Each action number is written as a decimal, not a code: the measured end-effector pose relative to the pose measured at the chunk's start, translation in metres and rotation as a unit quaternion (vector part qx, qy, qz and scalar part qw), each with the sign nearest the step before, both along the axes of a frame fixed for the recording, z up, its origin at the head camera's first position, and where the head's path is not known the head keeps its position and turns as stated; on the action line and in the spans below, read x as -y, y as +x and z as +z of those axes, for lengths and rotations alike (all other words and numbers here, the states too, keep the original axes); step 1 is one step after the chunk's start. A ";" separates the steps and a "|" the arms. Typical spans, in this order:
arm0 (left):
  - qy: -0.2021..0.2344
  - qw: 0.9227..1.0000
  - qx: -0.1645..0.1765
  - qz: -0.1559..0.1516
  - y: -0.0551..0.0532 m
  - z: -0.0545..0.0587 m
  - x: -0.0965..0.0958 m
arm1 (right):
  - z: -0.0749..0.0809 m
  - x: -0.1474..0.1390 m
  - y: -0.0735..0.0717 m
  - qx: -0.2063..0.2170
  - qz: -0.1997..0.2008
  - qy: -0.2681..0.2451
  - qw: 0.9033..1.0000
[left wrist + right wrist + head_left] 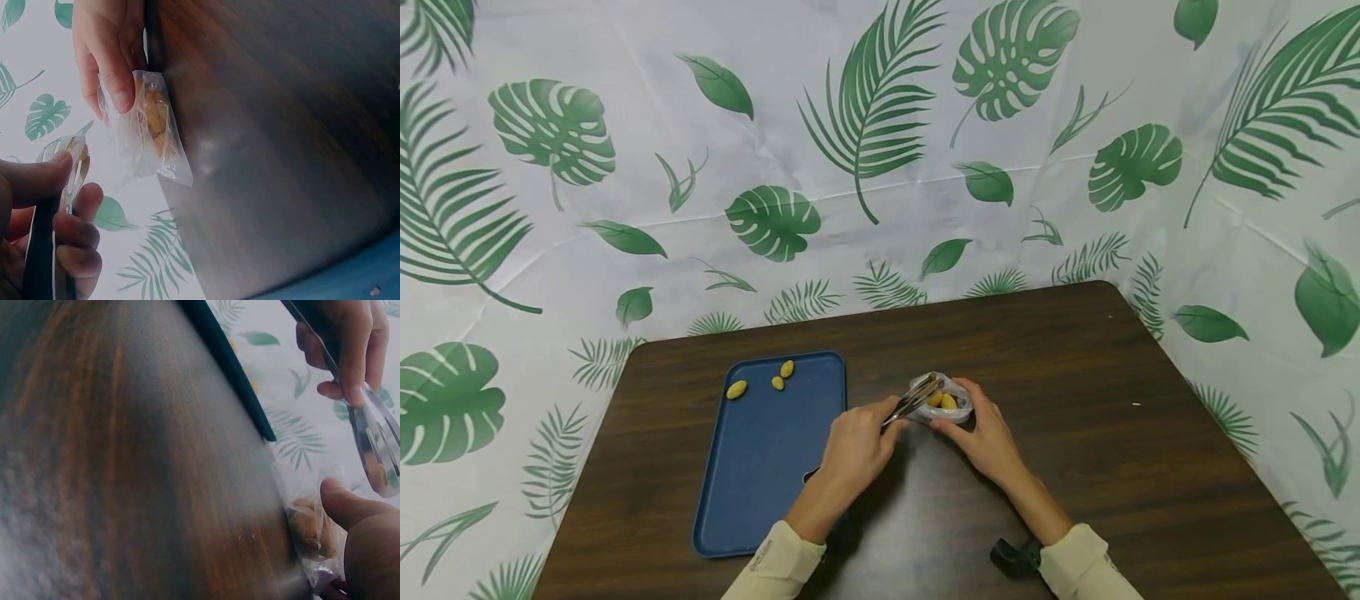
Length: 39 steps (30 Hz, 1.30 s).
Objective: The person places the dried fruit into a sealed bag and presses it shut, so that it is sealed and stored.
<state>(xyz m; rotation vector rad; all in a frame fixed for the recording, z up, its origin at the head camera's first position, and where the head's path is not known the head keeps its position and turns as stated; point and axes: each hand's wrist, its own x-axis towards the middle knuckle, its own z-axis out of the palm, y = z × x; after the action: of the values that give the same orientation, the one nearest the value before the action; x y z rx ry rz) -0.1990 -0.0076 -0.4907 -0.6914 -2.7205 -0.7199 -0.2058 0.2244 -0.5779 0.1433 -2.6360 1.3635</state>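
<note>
Tongs (914, 398) were gripped aslant by the curled left hand (854, 443), near a bag (962, 406) held between thumb and fingers of the right hand (990, 436).

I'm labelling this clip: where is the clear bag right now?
In the head view, the clear bag is right of the blue tray, held by the right hand, near the tongs in the left hand.

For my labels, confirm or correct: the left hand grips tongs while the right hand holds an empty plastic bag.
The plastic bag isn't empty: the head view shows yellow pieces inside. The left hand grips tongs; the right hand holds it.
</note>
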 end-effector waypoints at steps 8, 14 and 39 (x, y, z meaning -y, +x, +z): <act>-0.027 0.997 0.068 0.015 -0.002 0.003 -0.007 | 0.002 0.000 0.000 0.011 -0.002 -0.005 1.000; -0.027 0.996 0.078 0.036 -0.003 0.002 -0.001 | 0.003 0.001 0.001 0.020 -0.006 0.000 1.000; 0.002 0.994 0.073 0.085 -0.005 -0.001 0.027 | 0.007 0.003 0.002 0.021 -0.008 0.005 1.000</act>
<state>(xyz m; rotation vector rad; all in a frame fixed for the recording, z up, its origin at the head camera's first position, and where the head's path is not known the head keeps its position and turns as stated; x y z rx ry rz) -0.2042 -0.0346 -0.4914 -0.4145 -2.8658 -0.7620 -0.2037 0.2210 -0.5707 0.0963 -2.6728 1.3628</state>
